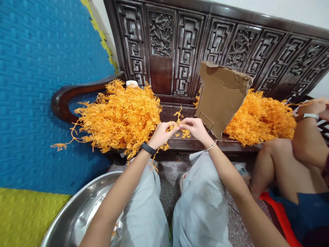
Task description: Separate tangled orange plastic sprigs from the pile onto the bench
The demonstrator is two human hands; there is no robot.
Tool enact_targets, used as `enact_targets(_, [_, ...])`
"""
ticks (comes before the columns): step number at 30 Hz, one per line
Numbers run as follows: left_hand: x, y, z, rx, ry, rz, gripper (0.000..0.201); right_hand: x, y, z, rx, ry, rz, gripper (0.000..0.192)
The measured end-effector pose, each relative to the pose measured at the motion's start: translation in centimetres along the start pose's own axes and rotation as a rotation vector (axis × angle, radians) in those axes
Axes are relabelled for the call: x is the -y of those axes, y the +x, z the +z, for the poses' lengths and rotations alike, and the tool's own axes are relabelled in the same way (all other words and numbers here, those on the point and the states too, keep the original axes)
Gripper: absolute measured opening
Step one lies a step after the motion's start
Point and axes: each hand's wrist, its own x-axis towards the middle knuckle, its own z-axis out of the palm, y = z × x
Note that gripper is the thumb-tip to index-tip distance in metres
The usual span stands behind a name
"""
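My left hand [164, 133], with a black band at its wrist, pinches an orange branching plastic strand [178, 114]. Fingertip to fingertip with it, my right hand [195, 128] is closed on the same strand, a silver bangle at its wrist. One thin end of the strand sticks up beyond the fingers. Just left of my left hand rises a large tangled heap of similar orange strands [123, 115]. A few loose orange bits [186, 134] lie on the dark wooden bench below my right hand. The exact grip of the fingertips is partly hidden.
A cardboard sheet [222, 96] stands upright by a wire stand [207, 120]. Behind it lies a second orange heap [262, 118], near a co-worker's hand [312, 107]. A metal basin [84, 195] sits at lower left. The carved bench back [161, 75] closes off the far side.
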Motion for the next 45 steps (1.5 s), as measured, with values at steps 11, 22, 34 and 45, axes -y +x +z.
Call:
enact_targets(11, [-1.3, -0.2, -0.4, 0.232, -0.351, -0.145, 0.022, 0.8, -0.3, -0.6, 0.050, 0.271, 0.142, 0.020])
enact_targets(22, [-1.8, -0.2, -0.8, 0.233, -0.605, -0.092, 0.023, 1.2, -0.2, -1.0, 0.199, 0.513, 0.147, 0.018])
enact_targets(34, [-2.7, -0.1, 0.5, 0.092, -0.850, -0.081, 0.019, 2.3, -0.8, 0.4, -0.048, 0.527, -0.041, 0.020])
enact_targets(45, [-3.0, -0.4, 0.9, 0.150, -0.990, -0.072, 0.021, 2.6, -1.0, 0.6, 0.032, 0.644, -0.004, 0.023])
